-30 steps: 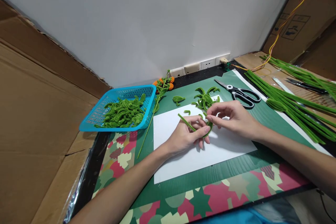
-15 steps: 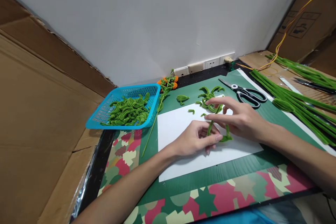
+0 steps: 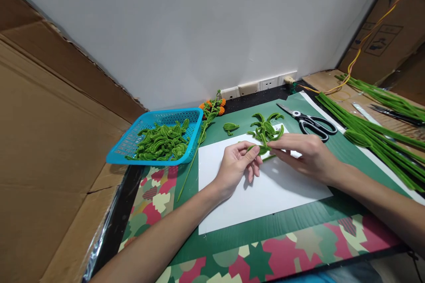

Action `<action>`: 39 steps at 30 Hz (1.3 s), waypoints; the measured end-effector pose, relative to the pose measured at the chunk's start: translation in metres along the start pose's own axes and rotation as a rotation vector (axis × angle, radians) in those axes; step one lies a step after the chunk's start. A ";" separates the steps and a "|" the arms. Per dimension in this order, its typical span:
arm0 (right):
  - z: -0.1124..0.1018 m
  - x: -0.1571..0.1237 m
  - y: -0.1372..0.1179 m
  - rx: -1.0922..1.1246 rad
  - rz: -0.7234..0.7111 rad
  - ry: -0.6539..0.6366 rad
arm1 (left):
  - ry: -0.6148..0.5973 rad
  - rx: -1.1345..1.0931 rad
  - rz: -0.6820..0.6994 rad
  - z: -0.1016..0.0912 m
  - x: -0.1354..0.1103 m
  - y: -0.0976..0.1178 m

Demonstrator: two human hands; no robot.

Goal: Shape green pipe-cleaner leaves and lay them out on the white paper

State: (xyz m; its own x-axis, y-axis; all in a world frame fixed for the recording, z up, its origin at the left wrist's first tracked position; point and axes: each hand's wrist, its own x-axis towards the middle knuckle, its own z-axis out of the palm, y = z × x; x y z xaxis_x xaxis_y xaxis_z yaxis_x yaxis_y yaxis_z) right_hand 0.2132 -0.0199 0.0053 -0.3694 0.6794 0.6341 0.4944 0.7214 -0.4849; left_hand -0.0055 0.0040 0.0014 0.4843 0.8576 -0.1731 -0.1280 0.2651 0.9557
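Observation:
My left hand (image 3: 236,164) pinches a bent green pipe cleaner (image 3: 264,149) between thumb and forefinger, its other fingers curled loosely below. At the other end of that piece, the fingertips of my right hand (image 3: 307,155) are closed on it. Both hands hover over a white sheet of paper (image 3: 239,210). Just beyond the fingertips lies a small pile of green pipe-cleaner leaves (image 3: 265,124), partly overlapped by the held piece. One separate leaf (image 3: 230,127) rests farther left on the green mat (image 3: 215,139).
A blue basket (image 3: 116,158) of green leaves stands at the left, beside a long stem with orange flowers (image 3: 212,108). Black-handled scissors (image 3: 314,124) lie at the back right, near long green pipe cleaners (image 3: 375,137). Wall sockets (image 3: 268,84) and a cable (image 3: 360,48) are behind.
Both hands have moved away from me, toward the leaf pile, my left also leftward. My right fingers, spread before, have closed on the pipe cleaner, which is now held lower and flatter.

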 end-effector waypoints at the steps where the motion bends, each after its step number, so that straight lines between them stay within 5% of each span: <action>1: 0.000 0.000 0.000 0.010 0.001 -0.004 | 0.010 -0.006 0.009 0.000 0.000 0.000; 9: 0.005 -0.004 -0.003 0.073 0.175 0.003 | 0.046 0.011 0.044 0.000 0.001 -0.001; 18: 0.000 0.002 -0.002 0.409 0.469 0.019 | 0.008 0.065 0.067 -0.001 0.001 -0.004; 39: -0.004 0.000 0.002 0.068 0.174 0.094 | 0.059 0.072 0.175 -0.001 -0.003 -0.003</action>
State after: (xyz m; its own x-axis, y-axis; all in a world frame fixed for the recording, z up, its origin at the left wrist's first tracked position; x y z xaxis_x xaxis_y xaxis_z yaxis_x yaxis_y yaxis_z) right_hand 0.2171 -0.0188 0.0069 -0.2062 0.7813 0.5892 0.4886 0.6039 -0.6298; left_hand -0.0069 0.0012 -0.0010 0.4088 0.9125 -0.0147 -0.1423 0.0796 0.9866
